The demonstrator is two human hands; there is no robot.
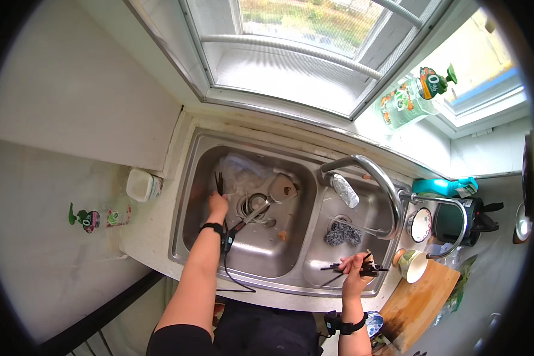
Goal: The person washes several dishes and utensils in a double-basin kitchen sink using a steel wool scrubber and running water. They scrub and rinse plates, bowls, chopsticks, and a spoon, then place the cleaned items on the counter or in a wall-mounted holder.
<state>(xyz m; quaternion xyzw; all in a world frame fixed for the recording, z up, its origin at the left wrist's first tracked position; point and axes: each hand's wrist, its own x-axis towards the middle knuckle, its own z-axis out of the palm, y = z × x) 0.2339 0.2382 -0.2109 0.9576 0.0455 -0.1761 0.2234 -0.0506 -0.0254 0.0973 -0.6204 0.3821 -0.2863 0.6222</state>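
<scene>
My left hand (218, 207) is inside the left basin (258, 258) of a stainless steel sink, gripping a few thin black chopsticks (219, 180) that point away from me. Beneath it lies a long-handled metal utensil (253, 215) with a black handle, its broad head holding a brown scrap. A clear plastic bag (247, 169) and a metal spoon (269, 221) lie close by. Over the front right corner of the right basin (313, 249), my right hand (355, 273) holds a bundle of black chopsticks (374, 269). Grey scouring pads (342, 234) lie at that basin's drain.
A curved chrome faucet (389, 191) arches over the right basin. Right of the sink stand a patterned bowl (419, 224), a cup (413, 266), a dark green container (458, 220) and a wooden cutting board (420, 307). Pump bottles (407, 104) and a white tub (141, 184) stand around.
</scene>
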